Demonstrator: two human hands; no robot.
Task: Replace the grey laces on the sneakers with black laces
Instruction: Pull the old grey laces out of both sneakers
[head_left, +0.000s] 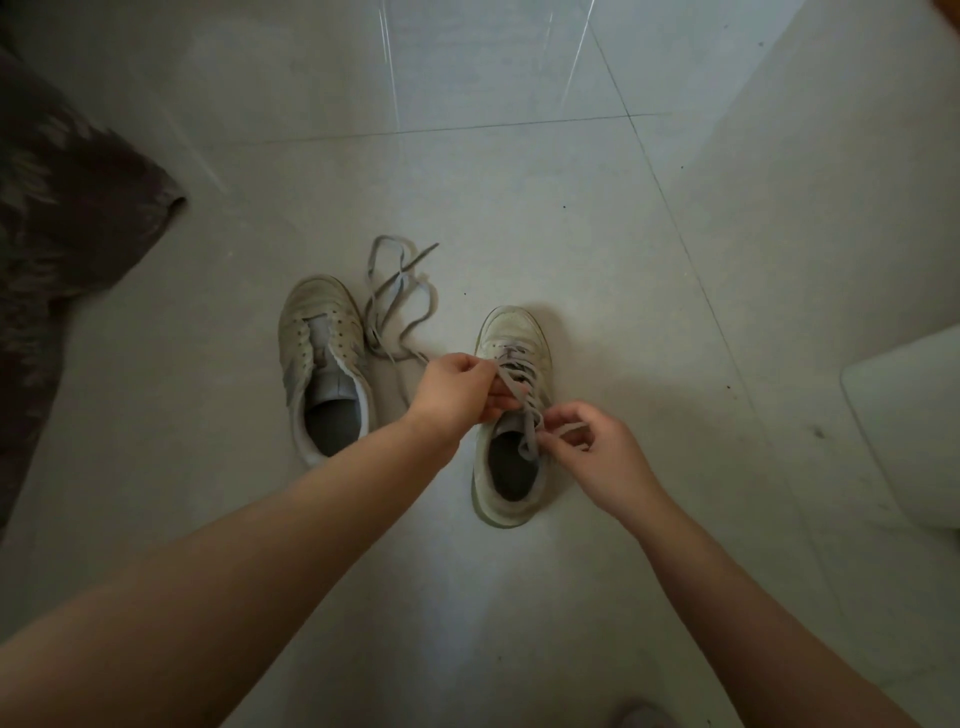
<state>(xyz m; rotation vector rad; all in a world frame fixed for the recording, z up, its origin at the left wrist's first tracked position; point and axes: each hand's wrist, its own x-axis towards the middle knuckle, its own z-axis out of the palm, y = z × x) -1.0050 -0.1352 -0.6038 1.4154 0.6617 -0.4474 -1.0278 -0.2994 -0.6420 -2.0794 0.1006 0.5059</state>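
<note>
Two white sneakers on tiled floor (519, 208), toes away from person. Left sneaker (322, 364) unlaced, pulled-out grey lace (397, 306) loose on floor just beside it. Right sneaker (511, 415) laced grey. Left hand (454, 392) fingers pinch lace crossing (511, 376) mid-shoe; right hand (597, 452) fingers pinch lace end (569, 430) near collar
</note>
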